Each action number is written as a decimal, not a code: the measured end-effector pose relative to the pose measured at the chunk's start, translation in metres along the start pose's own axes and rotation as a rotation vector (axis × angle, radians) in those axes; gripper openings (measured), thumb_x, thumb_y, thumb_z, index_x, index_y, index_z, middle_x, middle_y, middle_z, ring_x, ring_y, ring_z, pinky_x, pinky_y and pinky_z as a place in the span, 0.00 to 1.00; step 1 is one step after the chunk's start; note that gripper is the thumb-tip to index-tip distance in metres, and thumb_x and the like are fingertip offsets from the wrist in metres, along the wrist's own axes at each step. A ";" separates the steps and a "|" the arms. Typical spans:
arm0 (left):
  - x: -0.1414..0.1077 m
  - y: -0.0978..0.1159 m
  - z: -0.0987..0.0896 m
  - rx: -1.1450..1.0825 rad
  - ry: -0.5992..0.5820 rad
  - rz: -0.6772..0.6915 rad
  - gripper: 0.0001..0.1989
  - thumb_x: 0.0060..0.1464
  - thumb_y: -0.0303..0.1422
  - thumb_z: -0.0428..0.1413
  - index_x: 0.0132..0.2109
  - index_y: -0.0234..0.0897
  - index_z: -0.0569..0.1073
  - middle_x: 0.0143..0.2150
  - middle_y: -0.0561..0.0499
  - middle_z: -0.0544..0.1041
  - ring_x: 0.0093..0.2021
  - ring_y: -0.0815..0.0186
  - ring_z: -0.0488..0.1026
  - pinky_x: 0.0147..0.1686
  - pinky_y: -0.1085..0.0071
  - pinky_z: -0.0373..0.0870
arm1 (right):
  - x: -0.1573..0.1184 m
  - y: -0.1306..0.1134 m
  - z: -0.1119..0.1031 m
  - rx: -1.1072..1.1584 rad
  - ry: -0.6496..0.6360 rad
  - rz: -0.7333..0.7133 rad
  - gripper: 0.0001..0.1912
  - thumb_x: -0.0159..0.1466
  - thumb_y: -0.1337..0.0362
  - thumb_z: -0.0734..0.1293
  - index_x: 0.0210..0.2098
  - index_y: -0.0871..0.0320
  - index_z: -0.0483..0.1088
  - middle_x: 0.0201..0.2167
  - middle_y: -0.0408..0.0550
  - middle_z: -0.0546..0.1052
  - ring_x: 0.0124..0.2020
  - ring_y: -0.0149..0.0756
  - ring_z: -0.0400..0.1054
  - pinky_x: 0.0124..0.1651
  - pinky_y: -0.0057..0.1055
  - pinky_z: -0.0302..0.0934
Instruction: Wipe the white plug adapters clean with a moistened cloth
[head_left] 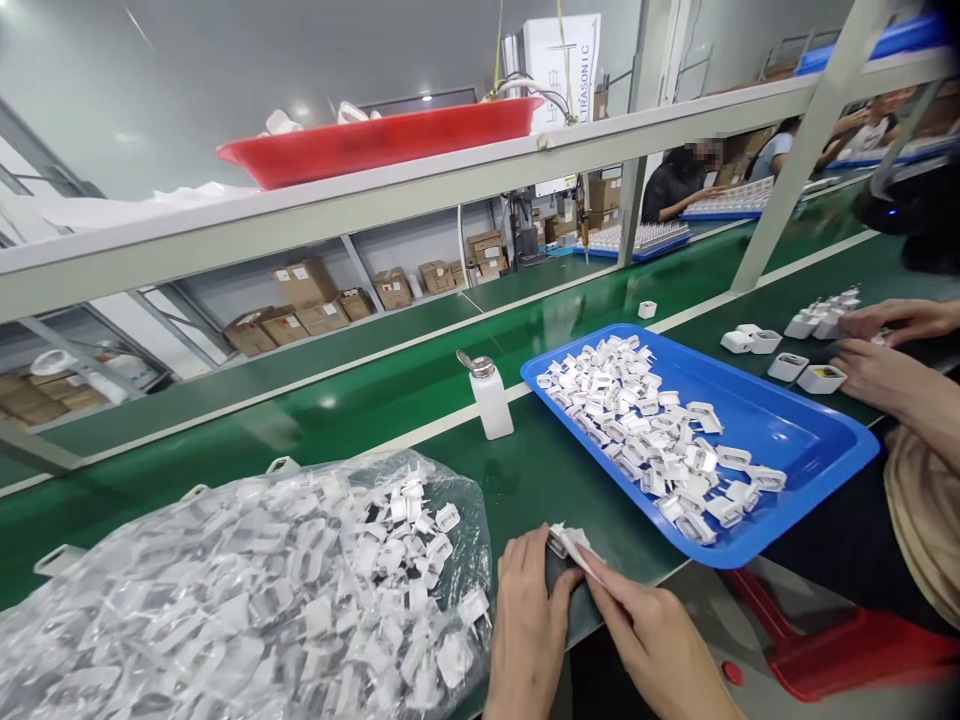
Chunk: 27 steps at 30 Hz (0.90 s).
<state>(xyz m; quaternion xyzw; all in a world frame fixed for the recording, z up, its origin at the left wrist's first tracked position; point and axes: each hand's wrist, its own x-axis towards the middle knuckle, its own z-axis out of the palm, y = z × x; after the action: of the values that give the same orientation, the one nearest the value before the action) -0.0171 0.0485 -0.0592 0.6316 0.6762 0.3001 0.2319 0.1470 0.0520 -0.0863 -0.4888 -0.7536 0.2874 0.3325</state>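
At the near table edge, my left hand [527, 605] is closed on a small white plastic plug housing [558, 541], partly hidden by the fingers. My right hand [646, 618] pinches a folded white wiping cloth [588, 556] against that piece. Left of my hands lies a clear plastic bag [285, 540] full of similar white housings, some with metal pins. A blue tray [810, 465] on the right holds a heap of white housings [622, 410]. Behind my hands stands a white pump bottle [491, 400] with its metal lid flipped up.
A green conveyor belt [390, 390] runs behind the bench. Overhead, a shelf carries a red tray [390, 140]. At right, a co-worker's hands [885, 365] handle parts beside several white housings [821, 378]. A red stool [847, 650] stands below the bench.
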 end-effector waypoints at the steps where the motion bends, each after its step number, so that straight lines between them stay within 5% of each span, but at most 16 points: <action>1: 0.002 0.001 0.001 0.002 0.009 0.005 0.22 0.63 0.26 0.52 0.63 0.32 0.70 0.59 0.38 0.75 0.59 0.50 0.70 0.59 0.51 0.68 | 0.001 -0.002 0.001 0.025 -0.018 -0.002 0.24 0.75 0.58 0.53 0.65 0.55 0.67 0.52 0.52 0.80 0.43 0.37 0.80 0.41 0.24 0.71; 3: 0.005 0.003 0.002 0.002 0.009 0.026 0.22 0.63 0.24 0.50 0.62 0.30 0.71 0.56 0.37 0.77 0.56 0.51 0.72 0.56 0.53 0.71 | 0.002 -0.005 0.002 0.059 -0.017 0.027 0.25 0.74 0.57 0.53 0.64 0.56 0.67 0.54 0.54 0.80 0.48 0.39 0.79 0.44 0.25 0.71; 6: 0.009 0.002 0.001 -0.005 -0.001 0.074 0.19 0.63 0.23 0.50 0.58 0.28 0.74 0.51 0.38 0.79 0.51 0.52 0.75 0.51 0.56 0.73 | 0.003 -0.007 0.003 0.092 -0.027 0.088 0.26 0.74 0.54 0.53 0.65 0.54 0.66 0.48 0.52 0.83 0.40 0.38 0.81 0.35 0.25 0.72; 12: 0.018 0.001 0.001 -0.008 0.037 0.157 0.19 0.62 0.20 0.49 0.57 0.31 0.74 0.51 0.41 0.80 0.49 0.55 0.75 0.49 0.58 0.73 | 0.010 -0.004 0.005 0.045 -0.021 0.032 0.25 0.74 0.57 0.53 0.66 0.54 0.65 0.45 0.52 0.84 0.37 0.36 0.81 0.41 0.26 0.72; 20: 0.023 0.006 0.002 0.044 0.074 0.256 0.15 0.61 0.18 0.47 0.35 0.36 0.76 0.34 0.48 0.79 0.35 0.60 0.73 0.36 0.65 0.70 | 0.033 -0.010 -0.001 -0.070 -0.041 -0.008 0.26 0.73 0.61 0.52 0.65 0.57 0.67 0.34 0.53 0.85 0.31 0.43 0.80 0.29 0.30 0.68; 27: 0.020 -0.002 0.013 0.118 0.122 0.281 0.19 0.60 0.16 0.45 0.49 0.35 0.76 0.38 0.45 0.80 0.37 0.58 0.74 0.38 0.63 0.74 | 0.065 -0.027 -0.018 0.009 -0.071 -0.009 0.23 0.73 0.61 0.53 0.58 0.49 0.73 0.29 0.45 0.83 0.28 0.39 0.79 0.29 0.27 0.66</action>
<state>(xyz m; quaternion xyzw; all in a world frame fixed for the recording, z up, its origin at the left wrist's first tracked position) -0.0113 0.0699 -0.0690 0.7132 0.6103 0.3272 0.1089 0.1270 0.1047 -0.0406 -0.4735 -0.7658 0.3064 0.3091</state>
